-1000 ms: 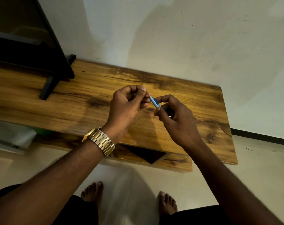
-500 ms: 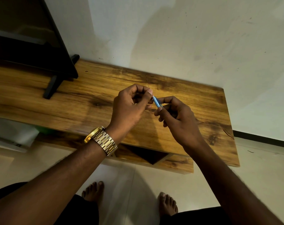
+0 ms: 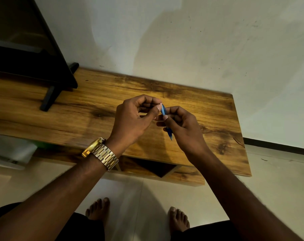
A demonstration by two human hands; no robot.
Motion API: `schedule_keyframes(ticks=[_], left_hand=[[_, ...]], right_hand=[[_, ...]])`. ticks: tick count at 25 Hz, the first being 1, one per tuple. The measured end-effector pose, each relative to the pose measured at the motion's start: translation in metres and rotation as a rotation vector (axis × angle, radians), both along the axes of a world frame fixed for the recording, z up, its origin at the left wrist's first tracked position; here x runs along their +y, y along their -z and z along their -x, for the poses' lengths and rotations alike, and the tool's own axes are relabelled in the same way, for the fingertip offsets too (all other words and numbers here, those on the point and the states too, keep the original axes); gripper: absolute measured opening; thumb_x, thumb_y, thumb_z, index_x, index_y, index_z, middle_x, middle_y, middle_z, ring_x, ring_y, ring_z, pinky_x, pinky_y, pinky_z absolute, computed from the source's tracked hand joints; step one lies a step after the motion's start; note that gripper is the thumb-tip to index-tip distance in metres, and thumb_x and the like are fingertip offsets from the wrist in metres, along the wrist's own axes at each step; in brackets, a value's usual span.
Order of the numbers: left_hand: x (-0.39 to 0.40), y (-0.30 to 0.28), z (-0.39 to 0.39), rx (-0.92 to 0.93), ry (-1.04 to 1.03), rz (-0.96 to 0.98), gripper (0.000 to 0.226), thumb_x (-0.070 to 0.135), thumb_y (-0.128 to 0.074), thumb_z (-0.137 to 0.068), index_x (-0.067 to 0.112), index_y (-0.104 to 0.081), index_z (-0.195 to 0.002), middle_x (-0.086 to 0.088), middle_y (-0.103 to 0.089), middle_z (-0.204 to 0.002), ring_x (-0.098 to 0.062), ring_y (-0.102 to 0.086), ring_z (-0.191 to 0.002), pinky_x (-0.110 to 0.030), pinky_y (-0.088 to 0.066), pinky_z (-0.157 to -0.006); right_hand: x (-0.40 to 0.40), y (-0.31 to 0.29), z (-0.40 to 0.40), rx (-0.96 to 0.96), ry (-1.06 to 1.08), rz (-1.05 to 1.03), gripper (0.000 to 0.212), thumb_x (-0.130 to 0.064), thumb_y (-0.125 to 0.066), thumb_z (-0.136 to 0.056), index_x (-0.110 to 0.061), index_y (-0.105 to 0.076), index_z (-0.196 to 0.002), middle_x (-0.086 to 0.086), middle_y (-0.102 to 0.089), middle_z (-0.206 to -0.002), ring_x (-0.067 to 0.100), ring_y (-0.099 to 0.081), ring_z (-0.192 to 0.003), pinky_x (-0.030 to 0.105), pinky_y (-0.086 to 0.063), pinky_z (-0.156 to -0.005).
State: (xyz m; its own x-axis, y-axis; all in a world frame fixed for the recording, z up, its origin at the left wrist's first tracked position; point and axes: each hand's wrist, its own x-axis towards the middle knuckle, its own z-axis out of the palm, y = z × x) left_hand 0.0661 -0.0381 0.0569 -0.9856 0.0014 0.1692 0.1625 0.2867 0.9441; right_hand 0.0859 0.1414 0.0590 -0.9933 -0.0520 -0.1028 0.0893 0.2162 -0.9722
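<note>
Blue pen stands nearly upright in the air above the wooden table, held between our two hands. We cannot read any print on its barrel, which is too small and dim, and the gold wristwatch shows only its bracelet. Our left hand pinches the pen's upper end between thumb and forefinger, the other fingers curled in. Our right hand clamps the middle of the barrel with thumb and curled fingers, and the pointed lower tip juts out below them. A black television stands on the table's left part.
</note>
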Motion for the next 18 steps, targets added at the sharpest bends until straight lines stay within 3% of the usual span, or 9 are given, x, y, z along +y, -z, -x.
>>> schedule_keyframes(ticks=[4, 7, 9, 11, 14, 18], left_hand=[[-0.015, -0.005, 0.009, -0.004, 0.040, 0.128, 0.021, 0.025, -0.082, -0.098, 0.022, -0.081, -0.119, 0.011, -0.083, -0.111, -0.001, -0.078, -0.104, -0.030, -0.066, -0.093], [-0.051, -0.005, 0.026, -0.030, -0.049, 0.393, 0.016, 0.023, -0.083, -0.096, 0.028, -0.083, -0.112, 0.013, -0.082, -0.103, 0.005, -0.074, -0.083, -0.015, -0.059, -0.077], [-0.067, 0.004, 0.031, -0.060, -0.054, 0.618, 0.017, 0.020, -0.083, -0.095, 0.030, -0.083, -0.110, 0.011, -0.082, -0.102, 0.003, -0.068, -0.079, -0.016, -0.050, -0.068], [-0.062, 0.017, 0.031, -0.074, 0.000, 0.753, 0.019, 0.017, -0.082, -0.095, 0.027, -0.084, -0.111, 0.008, -0.083, -0.103, -0.002, -0.070, -0.083, -0.019, -0.053, -0.071], [-0.044, 0.029, 0.034, -0.072, 0.031, 0.868, 0.018, 0.024, -0.079, -0.098, 0.028, -0.084, -0.114, 0.005, -0.084, -0.109, -0.015, -0.077, -0.103, -0.035, -0.062, -0.091], [-0.037, 0.028, 0.040, -0.087, -0.066, 0.971, 0.014, 0.039, -0.075, -0.100, 0.034, -0.084, -0.108, 0.008, -0.083, -0.107, -0.020, -0.077, -0.106, -0.042, -0.063, -0.085]], right_hand=[[0.001, -0.003, 0.001, 0.014, 0.023, 0.045, 0.017, -0.013, -0.061, -0.112, -0.011, -0.068, -0.127, 0.002, -0.085, -0.112, 0.014, -0.083, -0.104, 0.039, -0.064, -0.098], [0.005, -0.007, 0.002, 0.036, 0.099, 0.113, 0.017, -0.013, -0.060, -0.112, -0.013, -0.068, -0.127, 0.001, -0.086, -0.113, 0.013, -0.083, -0.103, 0.033, -0.063, -0.095], [0.008, -0.008, 0.002, 0.047, 0.173, 0.151, 0.018, -0.015, -0.060, -0.112, -0.012, -0.067, -0.128, 0.002, -0.086, -0.113, 0.017, -0.083, -0.103, 0.035, -0.064, -0.095], [0.009, -0.008, 0.003, 0.055, 0.239, 0.154, 0.019, -0.017, -0.061, -0.112, -0.012, -0.068, -0.129, 0.001, -0.086, -0.112, 0.018, -0.082, -0.103, 0.037, -0.065, -0.097], [0.011, -0.011, 0.005, 0.059, 0.265, 0.164, 0.019, -0.020, -0.062, -0.112, -0.014, -0.068, -0.129, -0.002, -0.086, -0.109, 0.016, -0.082, -0.099, 0.030, -0.066, -0.090], [0.015, -0.012, 0.004, 0.066, 0.260, 0.172, 0.019, -0.019, -0.062, -0.112, -0.014, -0.068, -0.129, 0.000, -0.085, -0.109, 0.017, -0.082, -0.098, 0.026, -0.065, -0.085]])
